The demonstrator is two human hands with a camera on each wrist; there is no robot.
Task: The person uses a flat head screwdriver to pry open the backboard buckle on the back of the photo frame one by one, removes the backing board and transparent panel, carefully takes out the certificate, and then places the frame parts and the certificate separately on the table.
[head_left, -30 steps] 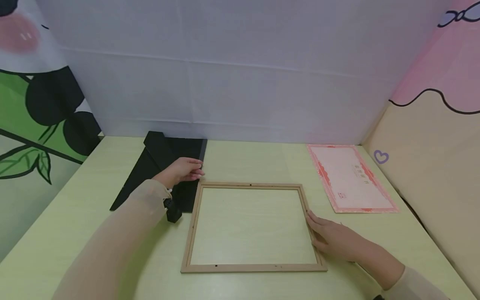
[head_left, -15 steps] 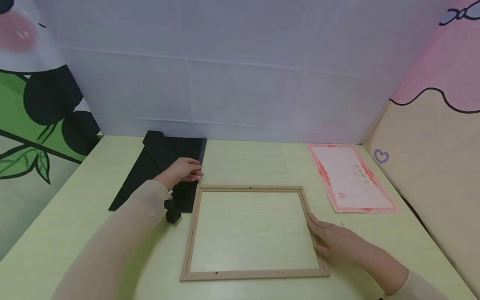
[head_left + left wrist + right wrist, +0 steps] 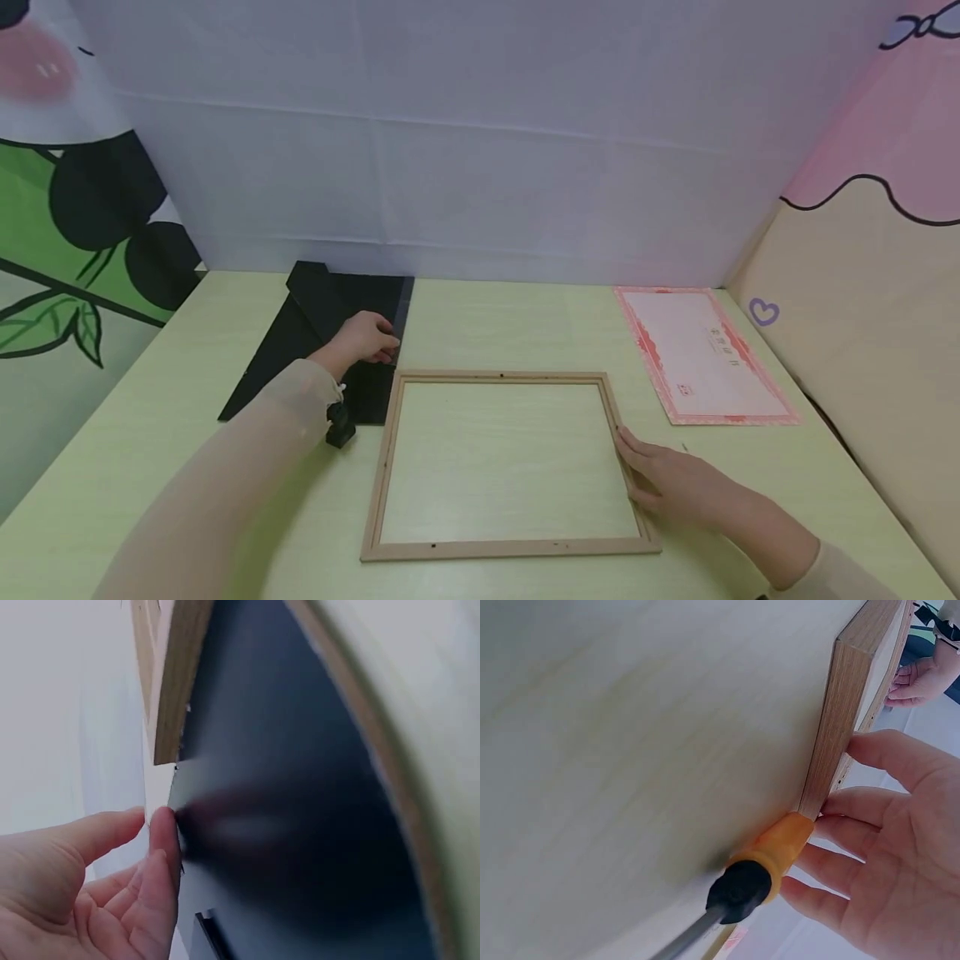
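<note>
A bare wooden picture frame [image 3: 517, 549] lies on the table in the head view. My right hand [image 3: 678, 483] rests against its right side, fingers fairly straight and touching the wood. Beneath that hand, the right wrist view shows a screwdriver [image 3: 776, 851] with an orange and black handle, touching the frame's corner. My left hand [image 3: 360, 340] is over the right part of a black backing board [image 3: 367, 400]. Its fingertips are at the board's edge in the left wrist view, with the thumb held apart from them. The board has a black stand flap [image 3: 307, 300].
A pink-bordered paper sheet [image 3: 708, 358] lies at the right of the pale table [image 3: 510, 325]. A white cloth wall [image 3: 480, 167] stands behind, with printed side walls left and right. The frame's left top corner sits close to the board.
The frame has slid slightly toward me, with my right hand against it. My left hand has shifted a little left over the board, its fingers more bent.
</note>
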